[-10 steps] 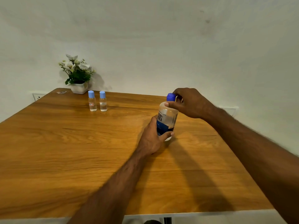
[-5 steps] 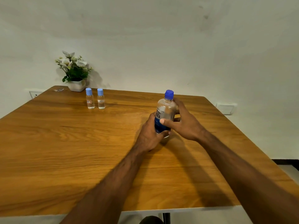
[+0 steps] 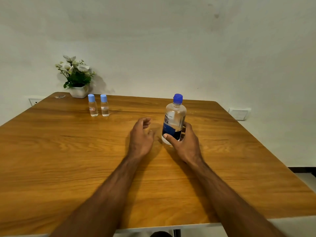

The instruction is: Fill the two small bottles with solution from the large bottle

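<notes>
Right hand point(image 3: 185, 142): wrapped round the lower body of the large bottle point(image 3: 174, 119), thumb laid across the dark blue label at the front, fingers curled behind. Grip confirmed. The bottle stands upright on the table point(image 3: 68, 159), right of centre; clear smooth plastic, rounded shoulders, ribbed dark blue cap point(image 3: 177, 97) seated on the neck, white lettering on the label's upper part.

Left hand point(image 3: 142, 135): holding nothing, fingers loosely curled, just beside the bottle on its left with a clear gap between them. Half a second ago this hand clasped the bottle's near side together with the right; it has since let go and drawn off to the left. A second ago the right hand sat on the cap; it is now low on the body.

Table: wood-grain top, glossy, with rounded far corners and a pale edge along the near side.

The two small bottles point(image 3: 98, 106) stand upright side by side near the far left corner, well apart from the hands; clear cylinders, pale blue caps on, the left one bearing a small label.

Behind them, at the wall: a white faceted pot of white flowers point(image 3: 77, 77) with green leaves. Wall matt, off-white.
</notes>
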